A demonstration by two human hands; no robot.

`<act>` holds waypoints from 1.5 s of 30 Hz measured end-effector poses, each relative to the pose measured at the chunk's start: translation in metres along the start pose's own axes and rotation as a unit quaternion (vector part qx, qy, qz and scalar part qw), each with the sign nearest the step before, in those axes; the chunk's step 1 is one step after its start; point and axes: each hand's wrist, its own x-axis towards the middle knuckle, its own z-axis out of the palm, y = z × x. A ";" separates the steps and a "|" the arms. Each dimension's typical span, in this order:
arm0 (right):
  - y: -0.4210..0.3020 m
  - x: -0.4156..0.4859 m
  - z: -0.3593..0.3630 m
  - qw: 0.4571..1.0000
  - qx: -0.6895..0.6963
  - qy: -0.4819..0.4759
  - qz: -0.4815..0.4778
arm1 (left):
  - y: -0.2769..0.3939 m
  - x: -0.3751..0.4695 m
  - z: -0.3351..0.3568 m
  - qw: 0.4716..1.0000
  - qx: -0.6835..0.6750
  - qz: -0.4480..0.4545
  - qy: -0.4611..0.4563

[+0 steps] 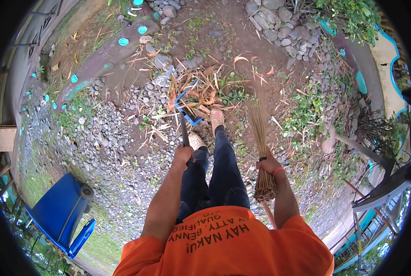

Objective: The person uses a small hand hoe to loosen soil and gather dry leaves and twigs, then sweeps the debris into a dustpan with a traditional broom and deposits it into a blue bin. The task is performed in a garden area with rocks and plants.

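Observation:
My left hand (pixel 184 155) is closed around the dark handle (pixel 183 129) of a blue-rimmed dustpan (pixel 192 120), which rests on the ground just ahead of my feet. Dry leaves (pixel 202 95) and plant stalks lie in and around the dustpan, hiding much of it. My right hand (pixel 268 163) grips a stick broom (pixel 257 127) near its bound butt end. The broom's thin bristles point forward, their tips blurred over bare soil at the right of the leaf pile. My right shoe (pixel 217 119) stands close beside the dustpan.
Loose pebbles (pixel 105 124) cover the ground at left, with a blue wheeled bin (pixel 55 207) at lower left. Heaped stones (pixel 284 24) lie at upper right. Low green plants (pixel 303 110) grow right of the broom. A painted edging (pixel 105 58) curves across the upper left.

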 end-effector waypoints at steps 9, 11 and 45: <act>0.004 0.003 0.005 1.000 0.025 -0.004 0.004 | -0.026 -0.014 0.024 0.999 0.022 0.025 0.039; 0.007 0.003 0.006 1.000 0.025 -0.007 0.009 | -0.035 -0.014 0.030 0.999 -0.039 0.010 0.020; 0.016 -0.019 0.034 0.975 0.199 0.097 -0.009 | 0.032 0.049 -0.072 0.988 -0.061 -0.115 -0.087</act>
